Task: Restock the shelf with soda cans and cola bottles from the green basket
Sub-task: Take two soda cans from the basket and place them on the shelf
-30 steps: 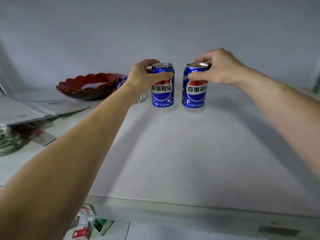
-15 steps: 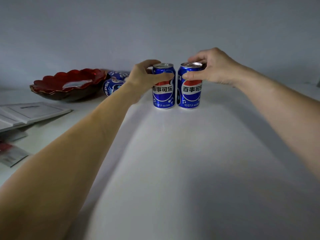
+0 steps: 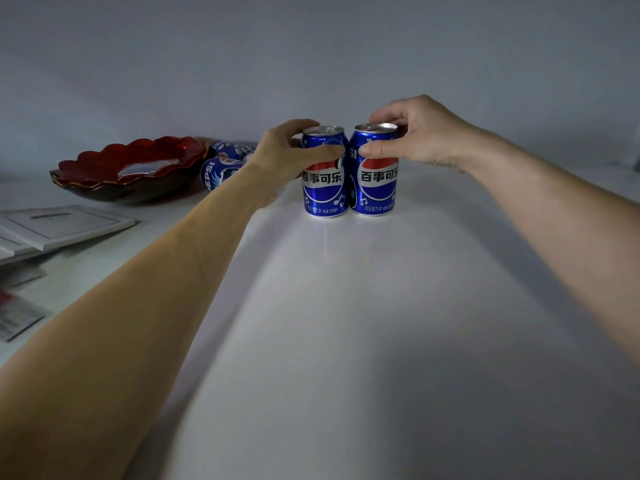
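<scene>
Two blue Pepsi cans stand upright and side by side, touching, on the white shelf near its back wall. My left hand wraps the left can from its left side, thumb across the front. My right hand grips the right can near its top, thumb on the front and fingers over the rim. Two more blue Pepsi cans stand behind my left wrist, partly hidden. The green basket is out of view.
A dark red scalloped bowl sits at the back left. White booklets and a small packet lie along the left edge. The shelf's back wall rises just behind the cans.
The right can has slid left until it touches the left can. My view has shifted forward and to the right, so the shelf's front edge is no longer seen.
</scene>
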